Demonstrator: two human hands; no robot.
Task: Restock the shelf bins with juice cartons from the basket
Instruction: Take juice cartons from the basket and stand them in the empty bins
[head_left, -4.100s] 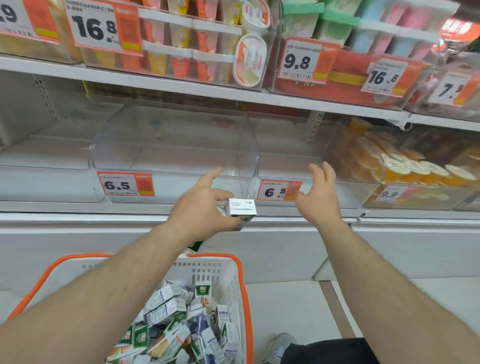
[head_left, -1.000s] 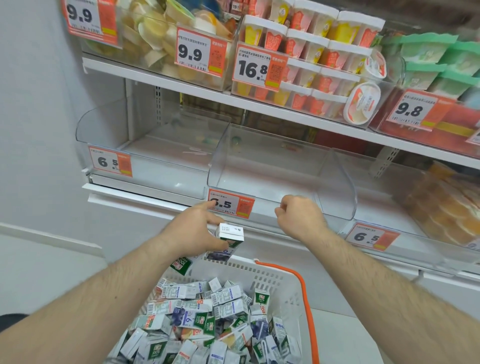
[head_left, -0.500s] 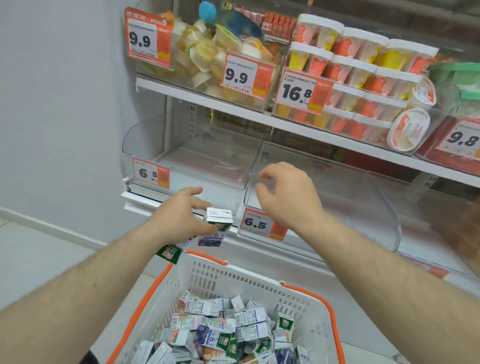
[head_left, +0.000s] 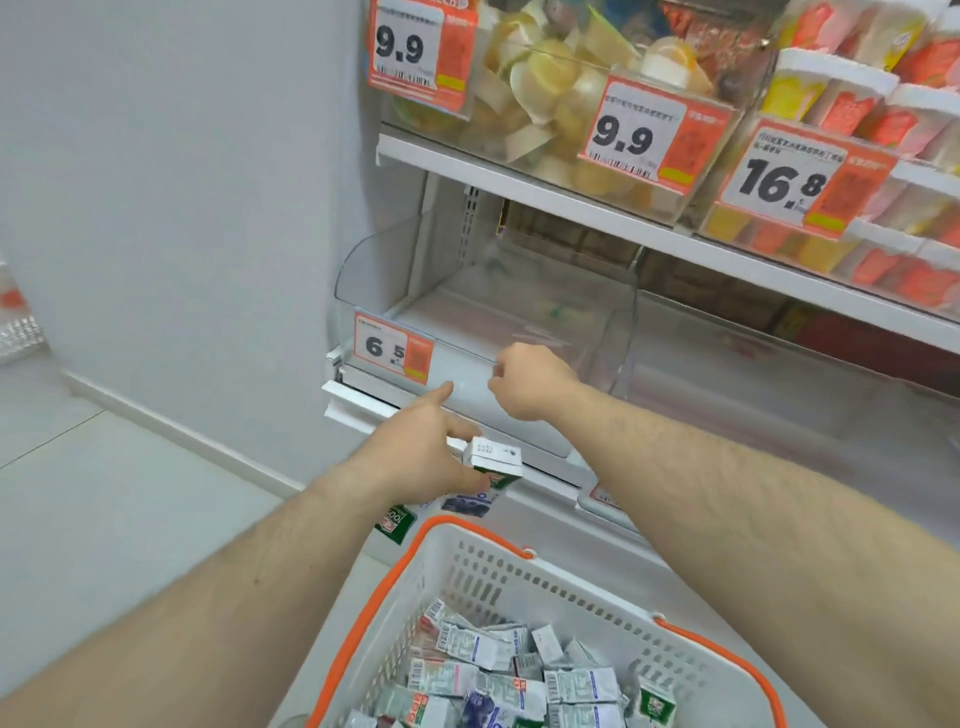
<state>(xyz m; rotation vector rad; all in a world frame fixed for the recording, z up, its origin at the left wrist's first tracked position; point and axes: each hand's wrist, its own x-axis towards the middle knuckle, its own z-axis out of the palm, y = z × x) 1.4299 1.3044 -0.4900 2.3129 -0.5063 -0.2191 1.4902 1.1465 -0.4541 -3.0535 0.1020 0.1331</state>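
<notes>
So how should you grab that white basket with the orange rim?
Take the white plastic basket by its orange rim, coming from above. The rim is a raised, rounded band around the open top, easy for fingers to curl under. The latticed walls are wide and flat, and small juice cartons fill the inside, so a grip there is poor.

a shop: price tags on stocked shelves, basket.
</notes>
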